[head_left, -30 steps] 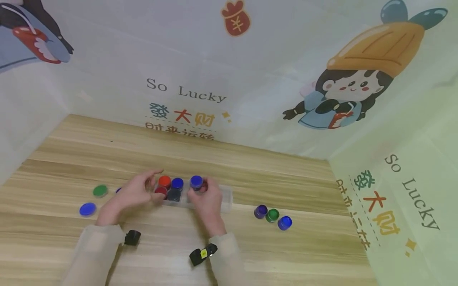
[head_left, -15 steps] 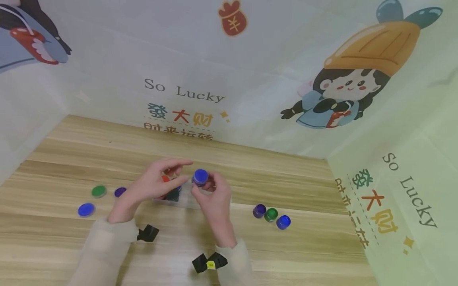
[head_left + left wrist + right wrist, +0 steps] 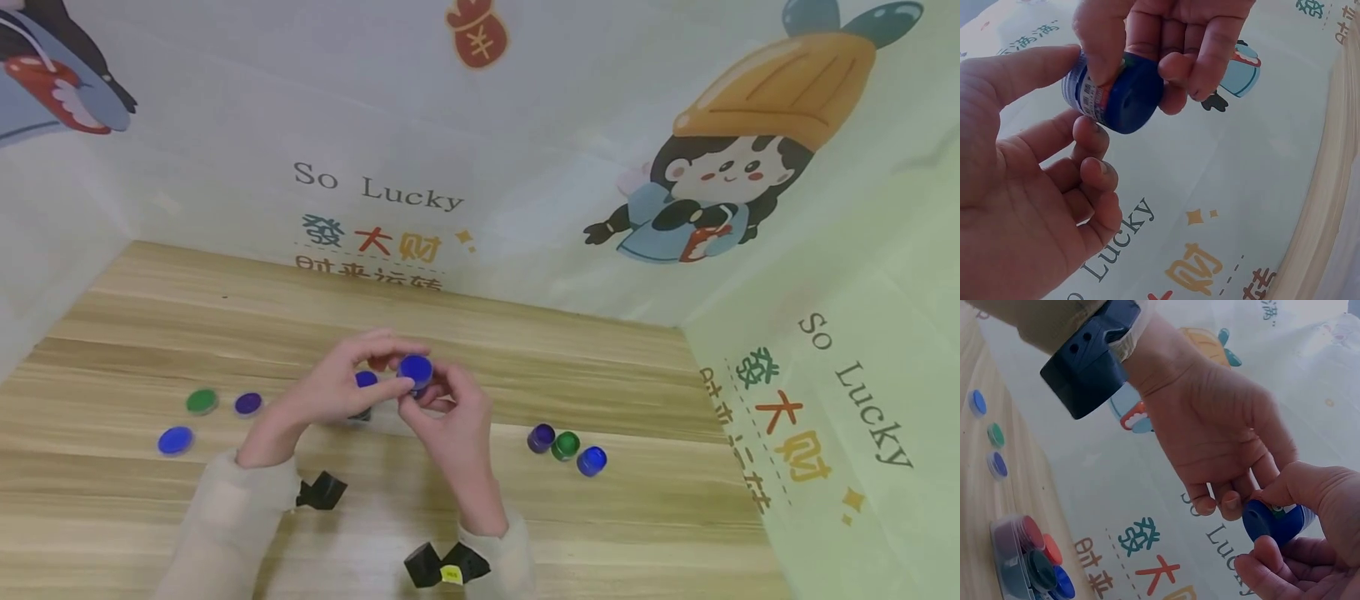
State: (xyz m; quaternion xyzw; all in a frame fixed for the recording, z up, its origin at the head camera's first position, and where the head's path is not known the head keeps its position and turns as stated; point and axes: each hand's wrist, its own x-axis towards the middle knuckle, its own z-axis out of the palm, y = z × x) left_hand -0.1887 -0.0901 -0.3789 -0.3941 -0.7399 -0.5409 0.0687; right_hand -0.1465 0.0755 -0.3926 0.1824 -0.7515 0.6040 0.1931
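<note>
A small blue-lidded paint jar [image 3: 415, 371] is held up between both hands, over the table. My right hand [image 3: 457, 412] grips its body; in the left wrist view the thumb lies across the label, near the dark blue base [image 3: 1138, 100]. My left hand [image 3: 337, 379] pinches the ribbed lid end between thumb and fingers. Behind the left hand stands a clear tray [image 3: 1005, 565], mostly hidden in the head view. It holds several paint jars, among them a blue jar [image 3: 366, 379] and a dark one [image 3: 362, 413].
Left on the wooden table [image 3: 112, 492] lie three loose lids: green [image 3: 202, 402], purple [image 3: 248, 404] and blue [image 3: 176, 440]. At right stand three lidless jars: purple [image 3: 541, 438], green [image 3: 566, 446] and blue [image 3: 592, 461]. A printed cloth [image 3: 525, 167] walls the back and sides.
The right hand has lifted the blue-lidded jar from over the tray. My left hand has moved right from the tray's left end and now grips the jar's lid.
</note>
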